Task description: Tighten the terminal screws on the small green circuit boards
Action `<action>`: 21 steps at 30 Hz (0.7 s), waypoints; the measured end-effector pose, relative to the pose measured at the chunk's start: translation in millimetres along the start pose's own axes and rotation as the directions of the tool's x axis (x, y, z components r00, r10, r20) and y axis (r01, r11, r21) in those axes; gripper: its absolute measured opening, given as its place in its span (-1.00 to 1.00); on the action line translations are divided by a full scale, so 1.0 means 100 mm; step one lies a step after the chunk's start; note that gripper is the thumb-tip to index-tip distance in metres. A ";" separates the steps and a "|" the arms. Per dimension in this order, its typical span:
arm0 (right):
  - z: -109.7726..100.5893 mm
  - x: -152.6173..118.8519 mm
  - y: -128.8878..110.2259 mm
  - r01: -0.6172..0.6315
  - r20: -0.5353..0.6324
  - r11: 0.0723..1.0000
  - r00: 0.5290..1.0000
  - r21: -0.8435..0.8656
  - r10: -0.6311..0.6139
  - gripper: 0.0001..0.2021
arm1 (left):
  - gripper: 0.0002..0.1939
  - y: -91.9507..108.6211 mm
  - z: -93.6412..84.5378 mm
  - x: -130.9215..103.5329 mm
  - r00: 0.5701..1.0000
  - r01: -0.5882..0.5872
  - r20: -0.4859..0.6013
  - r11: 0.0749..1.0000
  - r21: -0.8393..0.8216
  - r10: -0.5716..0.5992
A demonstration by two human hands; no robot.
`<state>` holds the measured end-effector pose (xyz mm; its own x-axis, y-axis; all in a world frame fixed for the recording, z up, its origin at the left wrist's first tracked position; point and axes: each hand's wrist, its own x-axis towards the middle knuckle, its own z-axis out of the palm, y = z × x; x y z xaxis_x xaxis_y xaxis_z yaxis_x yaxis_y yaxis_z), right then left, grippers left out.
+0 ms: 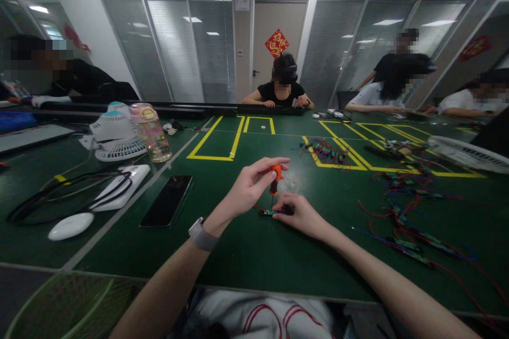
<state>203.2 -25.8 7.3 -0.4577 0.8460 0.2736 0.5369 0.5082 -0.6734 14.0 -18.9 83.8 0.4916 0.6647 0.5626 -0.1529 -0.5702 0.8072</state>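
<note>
My left hand (pixel 254 183) is closed around the handle of an orange and black screwdriver (pixel 274 183). The screwdriver stands upright with its shaft pointing down at a small green circuit board (pixel 268 212) on the table. Whether the tip touches a screw is too small to tell. My right hand (pixel 296 212) pinches the right end of this board, where something dark shows beside the fingers. A thin red wire leaves the board's left side.
Several wired green boards (pixel 409 243) lie to the right, with another wire bundle (pixel 326 151) farther back. A black phone (pixel 167 201), white mouse (pixel 71 226), bottle (pixel 151 132) and white fan (pixel 113 132) are at left. Co-workers sit around the green table (pixel 222 254).
</note>
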 end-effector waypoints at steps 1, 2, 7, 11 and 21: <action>0.00 0.00 0.00 -0.001 -0.003 1.000 1.000 -0.001 0.001 -0.97 | -0.69 -0.01 0.02 0.00 1.000 -0.007 -0.026 1.000 0.018 0.007; 0.00 0.00 0.00 -0.001 -0.005 1.000 1.000 -0.001 0.001 -0.97 | -0.71 -0.02 0.04 0.00 0.998 -0.018 -0.058 0.999 0.044 0.021; 0.02 0.01 0.03 -0.001 -0.013 1.000 1.000 0.002 0.001 -0.97 | -0.81 -0.02 0.13 0.01 0.975 -0.102 -0.175 0.976 0.192 0.136; 0.03 0.01 0.05 -0.011 -0.016 1.000 1.000 0.010 0.011 -0.97 | -0.82 0.00 0.23 0.01 0.950 -0.146 -0.221 0.939 0.311 0.221; 0.05 0.01 0.07 0.009 -0.031 1.000 0.999 0.015 -0.008 -0.97 | -0.72 0.02 0.30 -0.03 0.935 -0.152 -0.183 0.810 0.566 0.304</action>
<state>203.1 -22.5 -1.3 -0.4397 0.8464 0.3004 0.5222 0.5130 -0.6812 38.5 -36.4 78.3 0.2558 0.5367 0.8040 0.2861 -0.8365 0.4674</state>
